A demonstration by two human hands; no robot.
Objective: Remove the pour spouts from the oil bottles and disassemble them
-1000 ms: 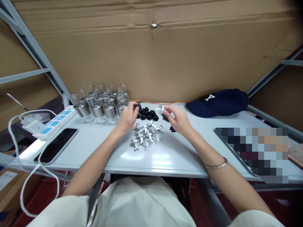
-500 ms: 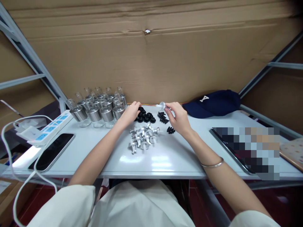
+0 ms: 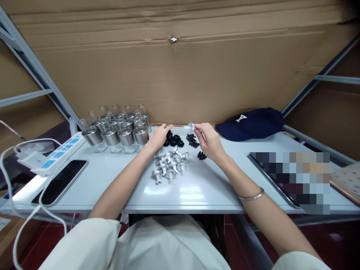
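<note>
In my right hand (image 3: 208, 140) is a silver spout piece with a round disc (image 3: 191, 128), pinched by thumb and fingers above the table, its pale stem pointing left. My left hand (image 3: 159, 137) is at the left edge of a pile of black round stoppers (image 3: 176, 141), index finger stretched out; its other fingertips are partly hidden. A heap of loose silver spout pieces (image 3: 170, 164) lies nearer me. Small black clip-like parts (image 3: 192, 141) and a cluster of tiny black pieces (image 3: 201, 155) lie between the stoppers and my right hand.
Several glass bottles with metal sleeves (image 3: 126, 137) stand back left. A power strip (image 3: 62, 152), white cables and a phone (image 3: 62, 182) are at the left. Right lie a dark blue cap (image 3: 253, 125) and a tablet-like device (image 3: 270, 180). Cardboard (image 3: 157, 82) walls the back.
My left hand has shifted slightly to the right over the stoppers, its index finger now straighter. My right hand keeps the spout piece in nearly the same place. The view has shifted slightly.
</note>
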